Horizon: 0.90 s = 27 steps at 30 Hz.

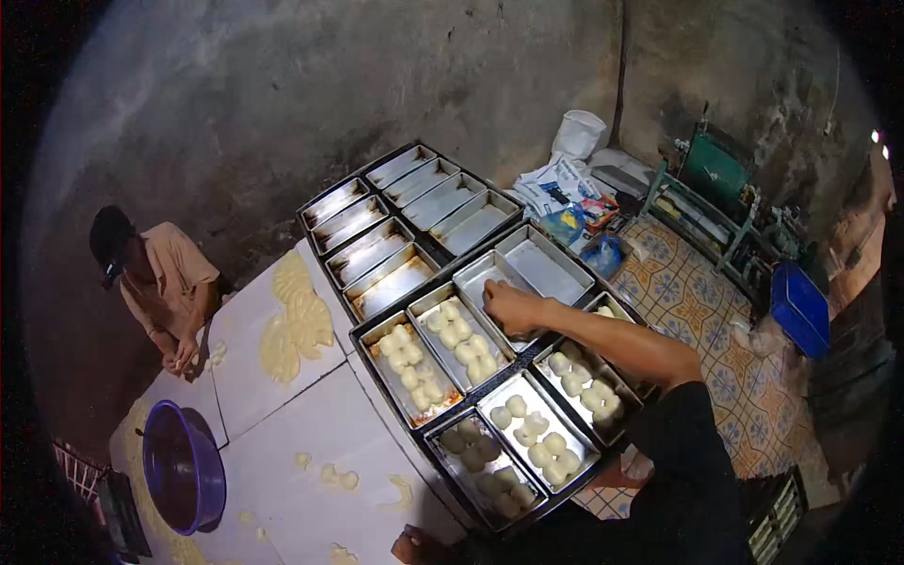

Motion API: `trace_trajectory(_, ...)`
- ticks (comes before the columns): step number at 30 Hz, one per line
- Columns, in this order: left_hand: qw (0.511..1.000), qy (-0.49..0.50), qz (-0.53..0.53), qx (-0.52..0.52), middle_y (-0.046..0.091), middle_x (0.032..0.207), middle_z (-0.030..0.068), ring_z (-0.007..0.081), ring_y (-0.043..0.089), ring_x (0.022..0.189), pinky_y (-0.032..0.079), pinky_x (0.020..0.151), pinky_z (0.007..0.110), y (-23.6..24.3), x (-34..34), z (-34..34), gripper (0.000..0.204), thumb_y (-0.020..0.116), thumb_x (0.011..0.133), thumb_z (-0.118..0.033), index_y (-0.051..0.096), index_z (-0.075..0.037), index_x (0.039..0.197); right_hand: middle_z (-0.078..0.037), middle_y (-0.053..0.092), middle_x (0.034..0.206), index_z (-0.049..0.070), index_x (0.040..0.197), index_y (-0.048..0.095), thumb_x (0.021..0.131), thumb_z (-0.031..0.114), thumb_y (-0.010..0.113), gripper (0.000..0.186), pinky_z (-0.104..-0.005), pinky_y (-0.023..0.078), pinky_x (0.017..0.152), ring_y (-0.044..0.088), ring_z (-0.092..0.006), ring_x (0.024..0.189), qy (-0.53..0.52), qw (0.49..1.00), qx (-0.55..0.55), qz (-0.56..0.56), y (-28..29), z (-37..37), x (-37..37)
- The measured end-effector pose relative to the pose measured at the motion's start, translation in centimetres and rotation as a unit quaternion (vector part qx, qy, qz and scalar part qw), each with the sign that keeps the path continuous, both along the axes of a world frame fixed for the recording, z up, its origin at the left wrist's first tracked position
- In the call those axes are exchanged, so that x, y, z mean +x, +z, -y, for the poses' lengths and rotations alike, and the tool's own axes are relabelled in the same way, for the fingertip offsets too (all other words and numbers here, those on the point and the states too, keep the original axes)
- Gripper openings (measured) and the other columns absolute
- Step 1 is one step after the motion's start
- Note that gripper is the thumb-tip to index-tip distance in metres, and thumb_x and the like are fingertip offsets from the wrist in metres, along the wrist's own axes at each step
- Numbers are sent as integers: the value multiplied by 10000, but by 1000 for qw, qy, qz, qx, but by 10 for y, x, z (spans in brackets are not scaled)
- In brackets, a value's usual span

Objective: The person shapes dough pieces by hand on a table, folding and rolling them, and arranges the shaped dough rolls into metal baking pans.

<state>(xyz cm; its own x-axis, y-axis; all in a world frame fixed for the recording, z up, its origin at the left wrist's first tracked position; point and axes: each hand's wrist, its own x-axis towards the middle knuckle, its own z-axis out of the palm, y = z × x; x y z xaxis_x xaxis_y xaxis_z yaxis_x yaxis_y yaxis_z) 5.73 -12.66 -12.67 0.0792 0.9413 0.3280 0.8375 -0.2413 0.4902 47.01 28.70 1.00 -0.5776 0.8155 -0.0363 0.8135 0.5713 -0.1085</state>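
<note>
My right hand (513,309) reaches down into a metal loaf tin (474,276) with its fingers bent together; whatever they hold, if anything, is hidden. In the tin beside it, pale dough balls (457,337) lie in two clusters. Further dough balls (407,363) fill the leftmost tin of this rack, and others (554,459) sit in the nearer tins. At the lower edge, my left hand (419,544) is in shadow by the white table (311,428); its fingers do not show clearly. Small dough pieces (339,477) lie on the table near it.
Behind stands a second rack of bare loaf tins (367,250). A flattened dough sheet (297,320) and a purple basin (184,466) occupy the table. Across it, a person (165,282) handles dough. Bags (565,188), a green machine (713,169) and a blue crate (799,309) stand to the right.
</note>
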Motion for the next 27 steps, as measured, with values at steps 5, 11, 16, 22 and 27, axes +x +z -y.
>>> trace_trajectory(5,921,272,-116,252,523,628,54,292,510,562,409,524,440,-1,47,-29,150,670,867,-149,531,-97,849,-240,507,1137,-35,1078,589,622,156,689,503,-495,410,927,496,-396,1084,56,998,-21,11,22,11,7)
trace_trajectory(11,942,269,-105,168,527,676,67,298,511,608,409,557,445,0,47,-22,154,661,873,-169,530,-88,880,-200,621,1052,26,1011,656,642,235,702,426,-442,469,858,584,-387,992,84,987,-38,-130,0,-9,19)
trace_trajectory(16,942,276,-111,156,531,715,77,303,511,646,409,583,449,1,47,-25,164,653,878,-185,530,-80,907,-187,600,961,8,942,675,686,218,692,332,-429,478,819,560,-361,911,59,992,6,-108,13,-16,15)
trace_trajectory(22,938,291,-124,140,535,763,90,309,512,692,409,616,454,6,47,-33,183,643,884,-204,530,-72,938,-216,578,1061,21,1101,636,702,386,743,552,-434,464,891,529,-370,1053,65,996,-65,7,21,-19,18)
trace_trajectory(27,936,298,-132,134,538,802,101,314,513,730,409,642,458,9,49,-39,204,635,889,-221,530,-64,964,-177,576,1101,38,1126,599,689,201,734,485,-449,470,888,554,-401,1019,71,995,-71,-2,17,-11,12)
